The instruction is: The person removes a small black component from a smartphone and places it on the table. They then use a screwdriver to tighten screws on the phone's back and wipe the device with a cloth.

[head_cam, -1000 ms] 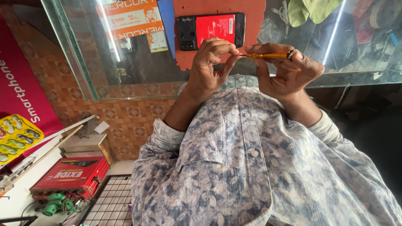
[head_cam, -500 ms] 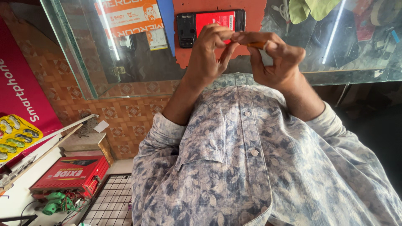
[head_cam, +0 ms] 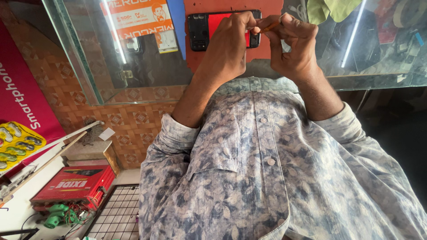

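Lying on one orange mat point(head_cam: 202, 58) atop the glass counter point(head_cam: 133, 66) is one phone point(head_cam: 209, 31), back-side up, black and red. Left of that phone sits one orange leaflet point(head_cam: 133, 18). Over the phone, the left hand point(head_cam: 229, 44) curls its fingers tight, fingertips meeting the right hand point(head_cam: 293, 49), which pinches one thin orange tool point(head_cam: 270, 27). Both hands hover just beside the phone's right end.

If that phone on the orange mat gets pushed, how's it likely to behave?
The phone looks flat and rigid, so it would probably slide, not roll or tip. It lies on an orange mat that may add grip. The glass counter underneath suggests gentle handling.
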